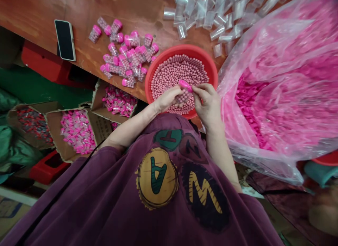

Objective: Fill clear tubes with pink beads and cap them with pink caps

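My left hand [169,99] and my right hand [208,101] meet over the near edge of a red bowl [158,64] full of small pink balls [179,71]. Between them they hold a small clear vial [184,94] filled with pink balls, with a pink cap [185,85] at its top end. The left fingers wrap round the vial's body. Fingers of the right hand pinch at the cap end. Both hands are closed.
A pile of filled, pink-capped vials [126,52] lies left of the bowl on the wooden table [39,13], beside a phone [64,40]. Empty clear vials [211,13] lie behind. A big plastic bag of pink caps [280,80] fills the right. Cardboard boxes [76,129] of vials sit below.
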Available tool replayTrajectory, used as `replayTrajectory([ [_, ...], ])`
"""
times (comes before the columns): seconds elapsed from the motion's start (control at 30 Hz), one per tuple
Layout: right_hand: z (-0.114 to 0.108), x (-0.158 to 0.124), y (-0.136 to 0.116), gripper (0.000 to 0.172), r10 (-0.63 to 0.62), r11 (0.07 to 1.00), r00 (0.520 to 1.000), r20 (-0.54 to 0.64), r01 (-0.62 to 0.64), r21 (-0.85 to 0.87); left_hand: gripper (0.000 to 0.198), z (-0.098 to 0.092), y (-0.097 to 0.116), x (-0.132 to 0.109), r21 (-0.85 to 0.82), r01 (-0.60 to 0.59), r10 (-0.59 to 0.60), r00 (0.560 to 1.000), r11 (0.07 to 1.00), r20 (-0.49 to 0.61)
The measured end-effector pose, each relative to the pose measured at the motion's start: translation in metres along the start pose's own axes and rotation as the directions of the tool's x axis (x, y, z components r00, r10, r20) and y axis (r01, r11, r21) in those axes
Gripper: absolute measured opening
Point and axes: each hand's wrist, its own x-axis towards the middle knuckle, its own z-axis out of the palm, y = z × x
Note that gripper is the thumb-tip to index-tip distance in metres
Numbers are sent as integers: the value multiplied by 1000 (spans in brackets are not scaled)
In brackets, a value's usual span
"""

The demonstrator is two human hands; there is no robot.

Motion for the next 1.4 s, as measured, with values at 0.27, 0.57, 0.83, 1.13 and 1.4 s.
replayTrajectory([
  [0.27, 22, 1, 18, 39, 138, 978, 963, -231, -96, 186, 12, -10, -5, -6, -15, -26, 26, 1000, 1000, -13],
  [0.57, 23, -1, -13, 34, 116, 976, 984, -135, -87, 202, 15, -2, -5, -7, -31, -56, 54, 997, 998, -58],
  [0.83, 14, -14, -30, 34, -62, 997, 991, -116, 68, 45, 8, 12, 1, -10, 46, -143, 147, 983, 989, -106],
  [1.13, 14, -5, -23, 33, 325, 784, 946, -23, -255, 565, 31, 8, 7, -24, 71, -34, 21, 985, 997, 173],
  [1.4, 12, -2, -30, 61, 235, 800, 972, 12, -201, 566, 21, 11, 9, -24, -151, 111, -107, 994, 982, 36],
])
